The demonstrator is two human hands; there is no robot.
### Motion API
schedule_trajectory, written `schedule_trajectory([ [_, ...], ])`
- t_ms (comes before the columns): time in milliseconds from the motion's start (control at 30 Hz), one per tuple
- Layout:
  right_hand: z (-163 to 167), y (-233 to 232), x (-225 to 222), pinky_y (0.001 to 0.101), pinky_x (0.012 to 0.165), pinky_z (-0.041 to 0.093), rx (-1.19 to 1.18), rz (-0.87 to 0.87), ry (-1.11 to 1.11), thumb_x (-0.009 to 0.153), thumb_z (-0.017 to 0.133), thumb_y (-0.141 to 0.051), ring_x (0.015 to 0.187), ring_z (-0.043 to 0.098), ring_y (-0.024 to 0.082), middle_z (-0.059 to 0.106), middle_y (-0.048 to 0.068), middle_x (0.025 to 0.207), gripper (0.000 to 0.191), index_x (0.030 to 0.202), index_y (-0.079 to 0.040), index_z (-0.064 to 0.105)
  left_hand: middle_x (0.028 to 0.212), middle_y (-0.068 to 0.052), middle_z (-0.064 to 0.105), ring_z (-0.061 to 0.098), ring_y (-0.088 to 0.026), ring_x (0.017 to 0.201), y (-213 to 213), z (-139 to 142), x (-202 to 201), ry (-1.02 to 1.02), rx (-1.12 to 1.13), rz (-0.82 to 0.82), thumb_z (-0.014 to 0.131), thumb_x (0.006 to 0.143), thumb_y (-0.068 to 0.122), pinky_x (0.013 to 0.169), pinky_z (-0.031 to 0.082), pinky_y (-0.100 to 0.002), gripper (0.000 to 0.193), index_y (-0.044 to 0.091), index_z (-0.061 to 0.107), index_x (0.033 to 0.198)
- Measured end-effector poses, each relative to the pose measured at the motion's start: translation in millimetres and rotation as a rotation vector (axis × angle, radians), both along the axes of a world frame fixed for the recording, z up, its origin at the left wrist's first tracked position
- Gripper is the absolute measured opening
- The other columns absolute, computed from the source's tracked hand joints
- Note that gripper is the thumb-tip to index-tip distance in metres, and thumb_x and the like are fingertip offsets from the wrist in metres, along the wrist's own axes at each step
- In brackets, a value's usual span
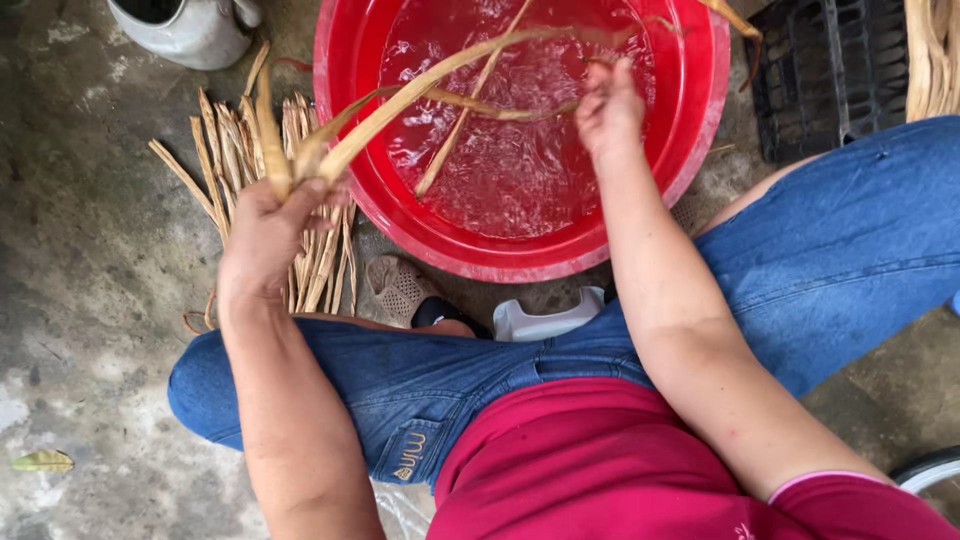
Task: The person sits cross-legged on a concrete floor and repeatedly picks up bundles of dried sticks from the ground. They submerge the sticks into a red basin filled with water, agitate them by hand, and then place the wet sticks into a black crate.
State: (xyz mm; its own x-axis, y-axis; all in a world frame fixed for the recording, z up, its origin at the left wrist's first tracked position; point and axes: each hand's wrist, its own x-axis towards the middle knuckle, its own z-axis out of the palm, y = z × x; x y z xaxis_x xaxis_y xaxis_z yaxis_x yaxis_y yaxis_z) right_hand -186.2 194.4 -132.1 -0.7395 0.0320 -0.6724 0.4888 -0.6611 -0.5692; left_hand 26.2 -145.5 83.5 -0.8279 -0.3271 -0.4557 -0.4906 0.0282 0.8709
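Denim and a dark red shirt fill the nearest part of the view: we sit low, knees spread, with a small white stool (545,322) showing between our legs just on the near side of the red basin (690,130), and a sandalled foot (400,288) beside it, against the basin's near-left rim.

Our left hand (268,225) is closed around the butt ends of a few long dried strips (400,105), held up just left of the basin. The strips arch from that fist across the rim and over the water. Our right hand (608,105) is over the basin's right half, fingers pinched on the far part of the same strips, so the two hands are well apart with the strips stretched between them. Some strip ends dip into the water (520,170), which is rippled.

On the concrete floor (90,300) left of the basin, under and behind our left hand, lies a fanned pile of dry strips (235,150). As we judge it, the strips in our hands are mid-soak and that pile is not yet wetted, so most of the work seems left. We cannot see any finished wet bundle.

Beyond the basin's far-left rim stands a grey metal can (190,30). To the basin's right sits a black plastic crate (830,70), and past that more pale strips (935,55) at the frame edge.
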Motion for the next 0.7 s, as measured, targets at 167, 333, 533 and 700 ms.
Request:
schedule_trajectory([
  [167,60,-92,67,0.0137,0.032,0.029,0.014,0.843,0.093,0.097,0.053,-0.049,0.041,0.040,0.004,0.056,-0.001,0.063,0.048,0.104,-0.005,0.072,0.077,-0.008,0.070,0.060,-0.014,0.063,48,-45,-34,-0.234,-0.164,-0.222,0.053,0.100,0.009,0.056,0.046,-0.027,0.023,0.004,0.075,0.107],
  [333,54,-99,77,0.0171,0.037,0.030,-0.006,0.817,0.080,0.102,0.065,-0.031,0.044,0.039,0.005,0.053,-0.001,0.064,0.030,0.093,-0.003,0.066,0.069,-0.002,0.062,0.055,-0.011,0.061,93,-77,-47,-0.350,-0.172,-0.284,0.054,0.098,0.014,0.056,0.042,-0.025,0.023,0.003,0.069,0.084],
  [533,-2,-18,16,0.0202,0.031,0.027,-0.136,0.172,-0.100,0.102,0.056,-0.031,0.040,0.038,0.005,0.059,0.001,0.064,0.033,0.091,-0.003,0.068,0.061,0.002,0.053,0.038,-0.007,0.045,57,-54,-44,-0.191,0.271,0.025,0.059,0.083,0.004,0.037,0.025,-0.022,0.009,0.008,0.058,0.074],
  [700,-15,-11,21,0.0213,0.041,0.042,0.131,0.191,-0.022,0.105,0.054,-0.031,0.049,0.049,0.006,0.065,0.001,0.070,0.034,0.100,-0.003,0.072,0.094,-0.010,0.073,0.069,-0.015,0.078,-25,-24,-30,0.497,0.410,0.342,0.054,0.098,-0.004,0.068,0.058,-0.027,0.023,-0.001,0.065,0.118],
])
